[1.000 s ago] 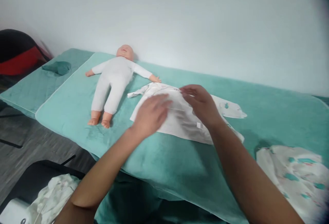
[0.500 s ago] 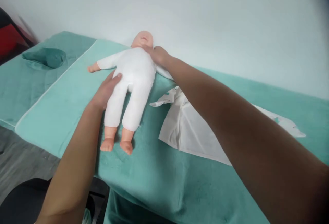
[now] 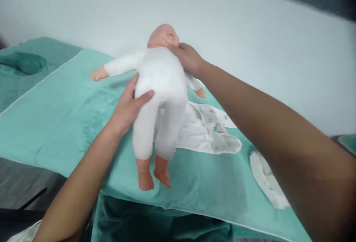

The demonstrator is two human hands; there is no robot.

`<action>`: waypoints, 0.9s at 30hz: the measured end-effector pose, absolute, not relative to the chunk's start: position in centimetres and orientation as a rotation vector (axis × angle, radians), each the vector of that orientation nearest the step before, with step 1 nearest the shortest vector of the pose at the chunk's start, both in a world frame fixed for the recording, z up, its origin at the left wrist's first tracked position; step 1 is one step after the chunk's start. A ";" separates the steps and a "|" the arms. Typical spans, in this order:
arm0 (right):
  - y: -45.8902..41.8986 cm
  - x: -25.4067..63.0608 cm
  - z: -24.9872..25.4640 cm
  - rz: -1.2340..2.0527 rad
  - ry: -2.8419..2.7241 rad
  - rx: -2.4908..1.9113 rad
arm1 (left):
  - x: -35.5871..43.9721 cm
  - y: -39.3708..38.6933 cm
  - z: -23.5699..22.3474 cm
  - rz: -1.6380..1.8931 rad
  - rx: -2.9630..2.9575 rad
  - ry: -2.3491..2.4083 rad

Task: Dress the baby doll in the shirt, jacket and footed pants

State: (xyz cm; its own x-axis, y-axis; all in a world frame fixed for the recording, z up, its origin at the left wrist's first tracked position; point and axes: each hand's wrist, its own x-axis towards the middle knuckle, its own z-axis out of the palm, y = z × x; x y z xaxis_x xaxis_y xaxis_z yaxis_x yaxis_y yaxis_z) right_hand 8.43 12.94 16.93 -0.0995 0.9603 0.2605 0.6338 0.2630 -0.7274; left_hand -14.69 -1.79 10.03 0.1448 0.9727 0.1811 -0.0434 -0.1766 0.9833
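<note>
A baby doll (image 3: 164,75) with a white cloth body and bare pink head, hands and feet is raised off the green-covered bed, face up. My left hand (image 3: 129,106) is wrapped round its hip on the left, thumb over the front and the other fingers partly behind it. My right hand (image 3: 189,56) grips the doll at the neck and shoulder; its fingers are mostly hidden behind the doll. Behind and right of the doll's legs, a white baby garment (image 3: 194,131) with small green prints lies spread on the bed.
A white bundled cloth (image 3: 267,179) lies on the green bed cover (image 3: 211,186), partly behind my right forearm. At the far left the cover has a dark green hollow (image 3: 23,64). A white wall (image 3: 116,8) stands along the back. Dark furniture shows at the lower left.
The doll has risen off the bed and shifted right with both my hands, over the white garment. The view has turned right, showing the bundled cloth.
</note>
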 end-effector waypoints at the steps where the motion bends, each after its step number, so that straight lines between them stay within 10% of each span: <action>1: 12.0 10.4 17.2 0.581 -1.787 -1.483 | -13.0 -2.3 9.9 1.225 1.369 0.969; 12: 3.5 23.2 7.8 0.573 -1.731 -1.879 | -1.4 -7.3 1.5 0.905 1.305 1.045; 18: 3.5 19.7 9.7 -0.195 -2.054 -1.736 | -1.8 -5.0 2.7 0.887 1.657 1.355; 27: 7.2 8.2 8.3 0.256 -2.822 -1.520 | -2.5 0.4 1.3 0.576 2.344 1.545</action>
State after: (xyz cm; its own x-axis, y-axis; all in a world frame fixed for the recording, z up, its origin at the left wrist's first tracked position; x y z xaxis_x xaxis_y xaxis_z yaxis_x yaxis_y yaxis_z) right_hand 8.15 7.19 8.28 -0.5511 0.8227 -0.1396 0.8344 0.5410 -0.1052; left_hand -2.53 0.43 1.29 0.3505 0.9199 0.1757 0.8107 -0.3919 0.4350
